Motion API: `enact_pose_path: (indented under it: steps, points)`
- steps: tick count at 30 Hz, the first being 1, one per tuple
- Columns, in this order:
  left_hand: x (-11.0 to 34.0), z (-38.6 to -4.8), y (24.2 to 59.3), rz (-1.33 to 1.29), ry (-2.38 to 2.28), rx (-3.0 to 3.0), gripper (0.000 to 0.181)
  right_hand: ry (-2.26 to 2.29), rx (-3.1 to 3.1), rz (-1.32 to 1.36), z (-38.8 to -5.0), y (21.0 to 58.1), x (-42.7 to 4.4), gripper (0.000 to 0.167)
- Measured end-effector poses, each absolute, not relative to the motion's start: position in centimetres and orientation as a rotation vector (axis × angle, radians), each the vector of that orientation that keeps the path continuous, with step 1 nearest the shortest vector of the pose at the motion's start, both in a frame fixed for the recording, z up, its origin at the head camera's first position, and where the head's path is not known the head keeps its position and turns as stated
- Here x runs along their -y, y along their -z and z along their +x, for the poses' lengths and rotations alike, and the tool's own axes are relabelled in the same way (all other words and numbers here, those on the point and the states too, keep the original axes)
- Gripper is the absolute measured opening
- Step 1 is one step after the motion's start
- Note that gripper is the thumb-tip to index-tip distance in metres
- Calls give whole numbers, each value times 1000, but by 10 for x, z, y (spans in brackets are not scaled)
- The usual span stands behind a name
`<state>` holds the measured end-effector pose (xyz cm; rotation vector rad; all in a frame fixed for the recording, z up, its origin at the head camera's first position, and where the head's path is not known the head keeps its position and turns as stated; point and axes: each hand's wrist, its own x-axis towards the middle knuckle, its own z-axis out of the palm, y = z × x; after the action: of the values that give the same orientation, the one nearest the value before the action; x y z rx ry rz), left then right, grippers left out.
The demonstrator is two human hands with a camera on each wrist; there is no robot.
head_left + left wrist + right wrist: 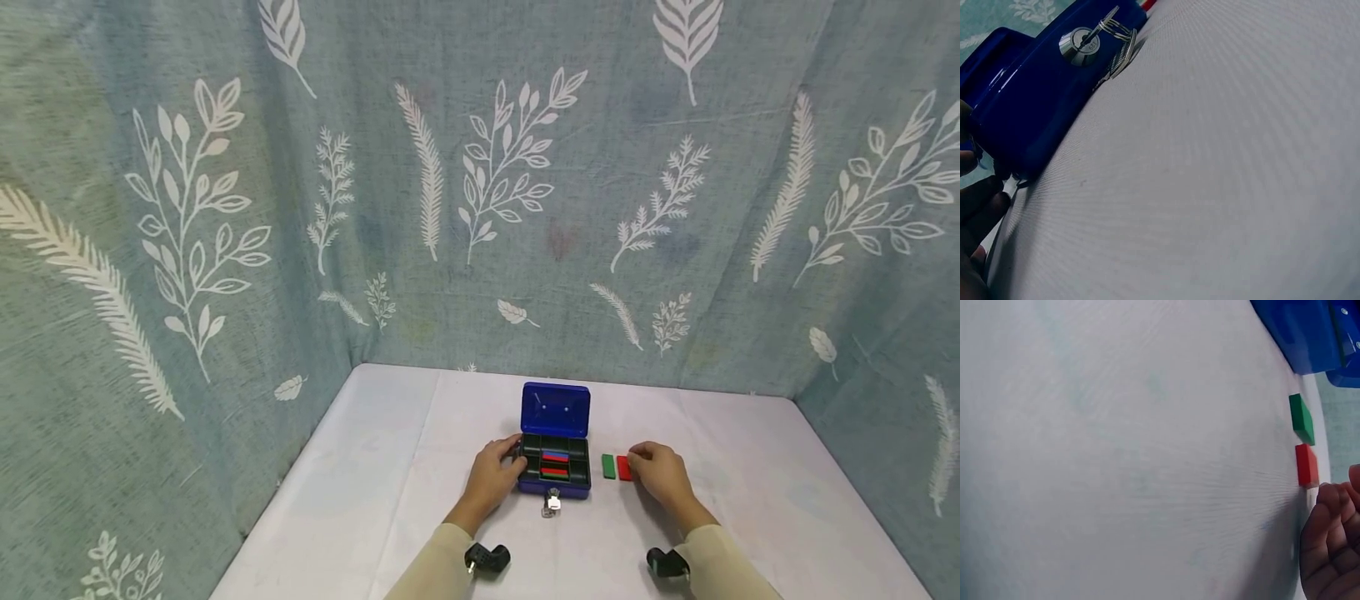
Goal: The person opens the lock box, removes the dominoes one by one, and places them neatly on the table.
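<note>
A: Item one, blue box (pixel 1025 106)?
B: Its walls are looking like painted metal, smooth and glossy, catching highlights.
A: Its lock (pixel 1079 46) and keys (pixel 1125 55)?
B: Both are gleaming as bare, silvery metal.
A: Black tray (pixel 578 450)?
B: Appearing as plastic, smooth.
A: Green block (pixel 1302 419), red block (pixel 1307 465)?
B: Both are presenting smooth faces; their material is escaping identification.
A: Textiles?
B: The white tablecloth (pixel 1179 156) is showing a matt, finely ribbed weave; the curtain (pixel 450 50) is reading as matt, printed cloth.

Head view high; wrist views close
</note>
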<state>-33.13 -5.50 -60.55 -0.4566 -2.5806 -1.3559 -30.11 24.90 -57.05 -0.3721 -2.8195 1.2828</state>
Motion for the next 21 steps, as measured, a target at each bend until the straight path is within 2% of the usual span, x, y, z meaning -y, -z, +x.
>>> enact_pose_path:
  steps: [21]
  points:
    - [57,-331,605,-487,1340,2553,45,-1339,2712,-238,-312,557,-209,19]
